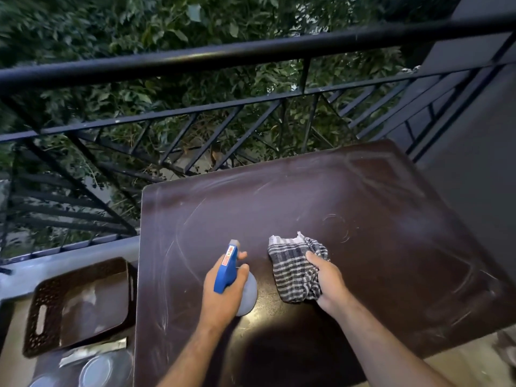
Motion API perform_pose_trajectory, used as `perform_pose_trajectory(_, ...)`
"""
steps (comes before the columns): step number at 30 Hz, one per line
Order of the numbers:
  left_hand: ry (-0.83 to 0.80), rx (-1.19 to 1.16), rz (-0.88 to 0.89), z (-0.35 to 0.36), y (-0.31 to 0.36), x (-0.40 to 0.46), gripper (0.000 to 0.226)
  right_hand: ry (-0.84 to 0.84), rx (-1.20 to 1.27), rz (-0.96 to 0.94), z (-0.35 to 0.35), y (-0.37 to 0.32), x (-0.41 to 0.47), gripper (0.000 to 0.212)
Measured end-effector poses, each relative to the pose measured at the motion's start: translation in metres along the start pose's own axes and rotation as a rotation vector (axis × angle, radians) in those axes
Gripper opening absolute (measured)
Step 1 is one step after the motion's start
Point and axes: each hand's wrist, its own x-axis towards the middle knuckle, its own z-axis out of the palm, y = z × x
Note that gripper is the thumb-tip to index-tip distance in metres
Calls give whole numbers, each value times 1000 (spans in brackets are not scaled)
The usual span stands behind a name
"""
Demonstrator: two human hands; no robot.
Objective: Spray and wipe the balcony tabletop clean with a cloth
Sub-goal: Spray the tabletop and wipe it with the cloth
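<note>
- Spraying looks to be the step in hand: the left hand grips a spray bottle, blue trigger head aimed across the counter.
- The right hand clutches a checked cloth lying bunched on the near centre.
- Next calls for squeezing the trigger, then sweeping the cloth.
- The dark brown top is smooth, rounded-cornered, dulled by dusty arcs.
</note>
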Motion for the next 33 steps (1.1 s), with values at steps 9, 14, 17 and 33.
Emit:
perform_pose_trajectory(9, -138, 194, 70, 14, -4, 16, 45, -91, 136, 26, -16, -39, 20, 43)
perform_pose_trajectory(14, -45, 401, 75, 48, 7, 35, 33, -64, 167, -33, -41, -88, 47, 61)
perform_pose_trajectory(17, -100, 572, 96, 91, 29, 63, 22, 64, 141, -134, -69, -134, 72, 34)
perform_pose_trajectory(33, -232, 868, 43, 334, 126, 219, 50, 385, -970, -528, -180, -268, 144, 52)
